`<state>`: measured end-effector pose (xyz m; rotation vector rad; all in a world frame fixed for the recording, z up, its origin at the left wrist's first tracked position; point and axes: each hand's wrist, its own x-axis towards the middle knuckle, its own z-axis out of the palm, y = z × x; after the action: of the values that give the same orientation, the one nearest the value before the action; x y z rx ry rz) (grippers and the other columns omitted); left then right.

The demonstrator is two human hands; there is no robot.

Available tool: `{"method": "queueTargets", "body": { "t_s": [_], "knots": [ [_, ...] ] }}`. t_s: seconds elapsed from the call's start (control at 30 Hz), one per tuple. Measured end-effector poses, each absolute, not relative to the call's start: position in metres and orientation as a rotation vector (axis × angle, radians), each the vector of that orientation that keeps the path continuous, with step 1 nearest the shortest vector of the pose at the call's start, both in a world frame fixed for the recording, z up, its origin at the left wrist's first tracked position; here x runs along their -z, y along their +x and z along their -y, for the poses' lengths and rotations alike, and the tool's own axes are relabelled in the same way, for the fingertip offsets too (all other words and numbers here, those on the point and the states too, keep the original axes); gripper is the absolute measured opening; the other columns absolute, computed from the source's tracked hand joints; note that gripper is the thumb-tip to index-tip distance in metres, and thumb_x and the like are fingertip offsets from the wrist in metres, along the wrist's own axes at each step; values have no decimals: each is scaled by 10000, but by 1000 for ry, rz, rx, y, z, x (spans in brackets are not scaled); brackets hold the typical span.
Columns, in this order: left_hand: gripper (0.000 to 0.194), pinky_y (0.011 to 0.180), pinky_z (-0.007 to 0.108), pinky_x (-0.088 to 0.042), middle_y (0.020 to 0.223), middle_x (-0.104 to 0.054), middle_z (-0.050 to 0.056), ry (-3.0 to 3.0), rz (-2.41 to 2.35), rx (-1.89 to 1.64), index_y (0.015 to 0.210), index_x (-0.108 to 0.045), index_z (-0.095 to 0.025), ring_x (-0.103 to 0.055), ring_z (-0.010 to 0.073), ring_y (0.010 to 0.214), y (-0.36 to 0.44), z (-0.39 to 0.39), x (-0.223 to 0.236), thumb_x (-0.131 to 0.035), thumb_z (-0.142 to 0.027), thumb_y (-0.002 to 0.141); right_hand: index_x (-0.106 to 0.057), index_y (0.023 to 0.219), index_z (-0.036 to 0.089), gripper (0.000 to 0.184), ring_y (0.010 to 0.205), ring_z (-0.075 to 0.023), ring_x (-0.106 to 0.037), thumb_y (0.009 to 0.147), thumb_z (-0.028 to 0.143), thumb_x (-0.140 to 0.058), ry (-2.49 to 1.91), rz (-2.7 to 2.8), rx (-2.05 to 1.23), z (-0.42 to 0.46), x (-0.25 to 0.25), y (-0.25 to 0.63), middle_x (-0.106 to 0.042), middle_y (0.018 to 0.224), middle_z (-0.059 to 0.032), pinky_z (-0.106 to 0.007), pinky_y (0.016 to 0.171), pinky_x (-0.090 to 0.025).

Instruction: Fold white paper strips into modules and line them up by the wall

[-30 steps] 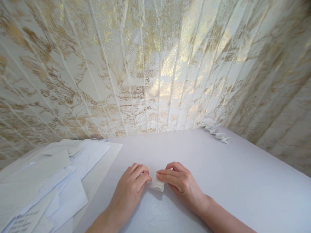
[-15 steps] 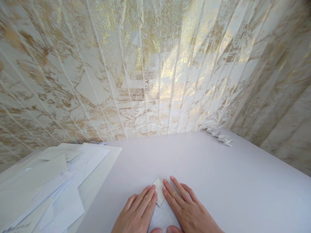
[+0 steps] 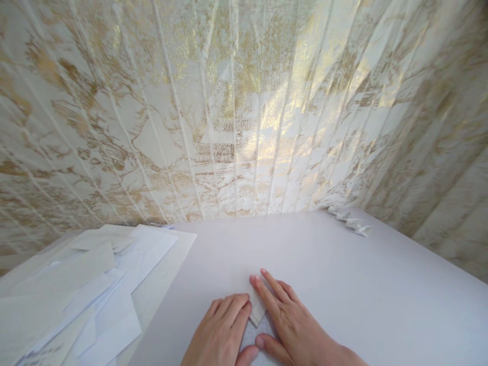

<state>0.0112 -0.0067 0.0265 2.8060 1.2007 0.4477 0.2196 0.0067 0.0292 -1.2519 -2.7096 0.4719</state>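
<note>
A small folded white paper (image 3: 258, 311) lies on the table between my hands, partly covered by fingers. My left hand (image 3: 221, 330) rests at its left edge, fingers side by side and slightly bent, fingertips against the paper and thumb apart. My right hand (image 3: 292, 323) lies over the right side, fingers stretched out. Its index and middle fingertips reach the paper's far corner, which they hide. Both thumbs are low, close to each other, in front of the paper.
A loose heap of white paper sheets (image 3: 125, 300) covers the left of the white table (image 3: 305, 254). Several small folded paper pieces (image 3: 348, 222) stand in a row at the far right corner. A gold-patterned curtain (image 3: 236, 127) hangs behind the table's back edge.
My right fingers have slid forward and left over the paper's far corner. My left fingers are more bent. The view has shifted slightly, with the paper now turned a little.
</note>
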Motion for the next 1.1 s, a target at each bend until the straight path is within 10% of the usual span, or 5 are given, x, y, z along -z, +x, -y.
{"method": "queueTargets", "body": {
  "t_s": [0.33, 1.1],
  "knots": [
    [194, 854, 380, -499, 1080, -618, 23, 2484, -1310, -537, 1051, -586, -217, -580, 219, 981, 11, 1, -28, -604, -113, 889, -652, 1103, 196, 309, 1093, -240, -621, 848, 28, -600, -1124, 2429, -378, 1, -35, 216, -691, 1228, -66, -370, 952, -509],
    [178, 808, 405, -405, 901, -570, 31, 2306, -1590, -621, 791, -587, -173, -516, 231, 893, 12, -11, -29, -512, -215, 947, -581, 762, 187, 166, 833, -200, -544, 907, 129, -638, -1370, 2209, -440, -25, -30, 207, -605, 872, -28, -331, 767, -446]
  ]
}}
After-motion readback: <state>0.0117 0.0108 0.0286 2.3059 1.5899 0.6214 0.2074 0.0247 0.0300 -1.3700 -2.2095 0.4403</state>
